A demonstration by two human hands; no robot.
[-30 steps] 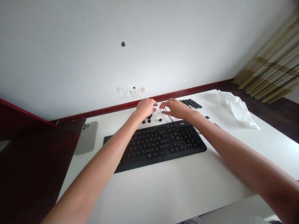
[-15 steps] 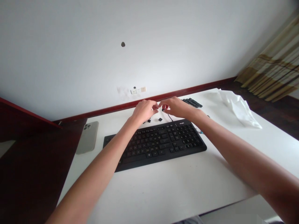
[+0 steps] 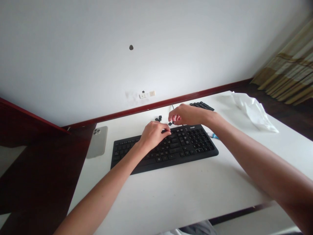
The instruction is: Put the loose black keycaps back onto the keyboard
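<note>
A black keyboard (image 3: pixel 156 164) lies on the white table, with dark gaps among its keys. My left hand (image 3: pixel 152 134) is over its upper middle, thumb and forefinger closed together at the back row; whatever they hold is too small to make out. Just behind the keyboard's back edge, my right hand (image 3: pixel 187 115) is curled, a small black keycap (image 3: pixel 173 123) at its fingertips. Close to those fingers a loose keycap (image 3: pixel 170 124) rests on the table. Several more keycaps (image 3: pixel 158 118) lie behind my left hand.
A phone (image 3: pixel 97 143) lies left of the keyboard. Behind my right wrist is a group of black keycaps (image 3: pixel 202 105). A blue-and-white object (image 3: pixel 213 135) shows partly beside my right forearm. Crumpled white sheeting (image 3: pixel 254 111) covers the far right. The wall rises behind the table.
My left hand has come away from my right hand, toward me, down onto the keyboard's back row. My right hand has lowered slightly, the keycap still at its fingers. The view has shifted a little.
</note>
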